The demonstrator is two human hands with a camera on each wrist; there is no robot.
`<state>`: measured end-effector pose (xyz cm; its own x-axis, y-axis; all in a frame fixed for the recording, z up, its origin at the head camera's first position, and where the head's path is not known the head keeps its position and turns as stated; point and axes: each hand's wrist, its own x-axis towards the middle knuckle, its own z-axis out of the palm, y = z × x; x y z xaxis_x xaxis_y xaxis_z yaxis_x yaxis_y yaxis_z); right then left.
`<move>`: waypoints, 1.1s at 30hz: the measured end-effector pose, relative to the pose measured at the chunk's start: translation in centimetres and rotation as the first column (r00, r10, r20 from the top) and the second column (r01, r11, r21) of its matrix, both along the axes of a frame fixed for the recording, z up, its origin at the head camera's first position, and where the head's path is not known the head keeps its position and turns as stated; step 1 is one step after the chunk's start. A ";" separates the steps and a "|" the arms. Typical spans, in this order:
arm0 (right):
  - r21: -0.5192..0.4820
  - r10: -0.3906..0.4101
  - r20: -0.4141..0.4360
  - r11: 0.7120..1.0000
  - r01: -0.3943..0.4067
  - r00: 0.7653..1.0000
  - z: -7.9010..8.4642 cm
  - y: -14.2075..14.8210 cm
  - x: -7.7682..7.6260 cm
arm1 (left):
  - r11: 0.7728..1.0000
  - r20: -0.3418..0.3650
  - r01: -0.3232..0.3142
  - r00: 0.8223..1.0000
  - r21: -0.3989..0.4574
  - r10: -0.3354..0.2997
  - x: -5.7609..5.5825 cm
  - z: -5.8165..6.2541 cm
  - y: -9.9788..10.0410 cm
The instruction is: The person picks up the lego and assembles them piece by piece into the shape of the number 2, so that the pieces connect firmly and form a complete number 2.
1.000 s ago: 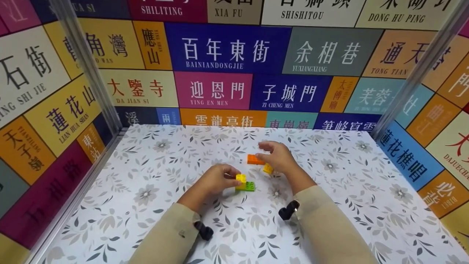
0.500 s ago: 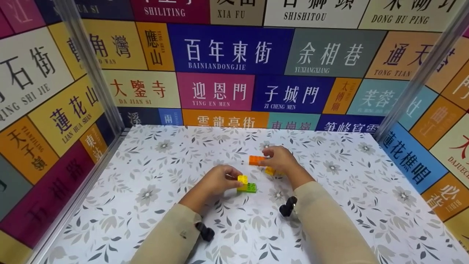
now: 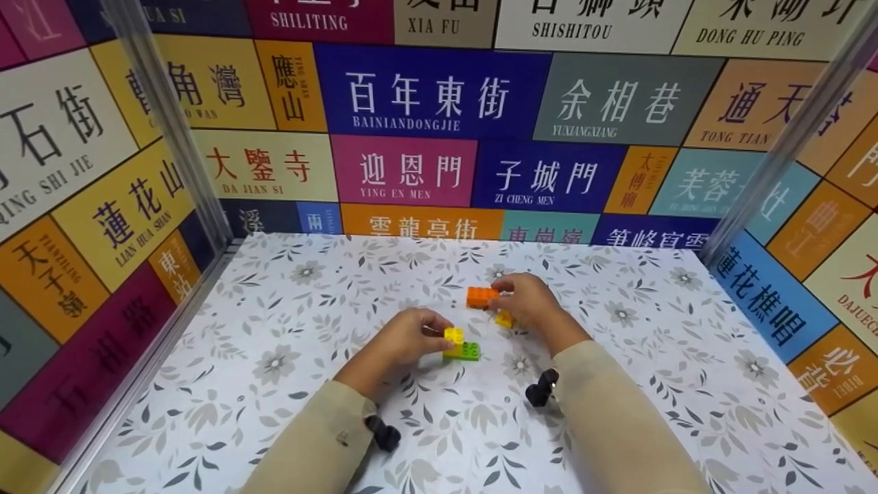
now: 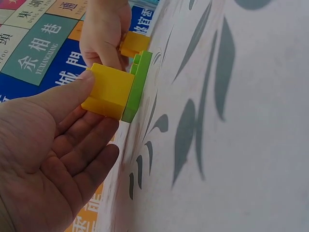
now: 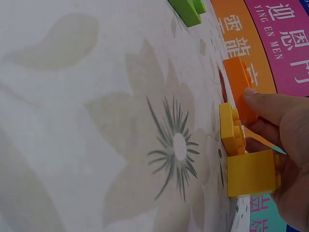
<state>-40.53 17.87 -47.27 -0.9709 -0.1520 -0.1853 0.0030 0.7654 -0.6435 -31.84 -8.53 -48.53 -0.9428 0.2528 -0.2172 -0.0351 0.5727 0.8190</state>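
My left hand (image 3: 411,336) pinches a yellow toy building brick (image 4: 108,89) between thumb and fingers. That brick sits on one end of a longer green brick (image 3: 470,351), whose other studs show. Farther back, my right hand (image 3: 529,302) grips the right end of an orange brick (image 3: 480,297), its thumb lying on the side in the right wrist view. Under this hand are two yellow bricks, a thin one (image 5: 231,128) with studs and a blockier one (image 5: 251,173); the head view shows only a yellow part (image 3: 505,318), the rest hidden by the hand.
A white table (image 3: 274,425) with a leaf and flower print lies under everything. Walls of coloured sign panels (image 3: 425,89) rise at the back and both sides, with clear corner posts (image 3: 178,137). A black clip (image 3: 384,433) sits at the left cuff, another (image 3: 542,388) at the right.
My right hand's fingers have come down from a raised, spread pose onto the orange brick's right end, leaving more of the brick showing. The left hand keeps its pinch on the yellow brick.
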 end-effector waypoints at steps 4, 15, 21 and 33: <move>-0.026 0.009 -0.064 1.000 -0.010 0.998 0.4 0.2 0.4 | 1.000 -0.030 0.006 1.000 -0.030 -0.007 0.0 -0.1 0.1; -0.126 -0.010 -0.140 0.992 -0.008 0.990 1.6 0.2 2.5 | 1.000 0.012 0.005 1.000 -0.013 -0.005 -0.1 0.0 0.1; -0.152 -0.008 -0.168 0.988 -0.018 0.986 2.3 0.0 4.3 | 1.000 0.004 0.004 1.000 -0.027 -0.004 -0.2 0.0 0.1; -0.236 0.022 -0.236 0.968 -0.079 0.972 2.8 -0.3 7.2 | 1.000 -0.039 0.020 0.999 -0.015 -0.021 0.1 0.0 0.1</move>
<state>-33.31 17.59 -44.50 -0.9726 -0.2144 0.0903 -0.2014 0.5815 -0.7882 -31.75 -8.42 -48.54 -0.9453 0.2691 -0.1842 0.0083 0.5846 0.8113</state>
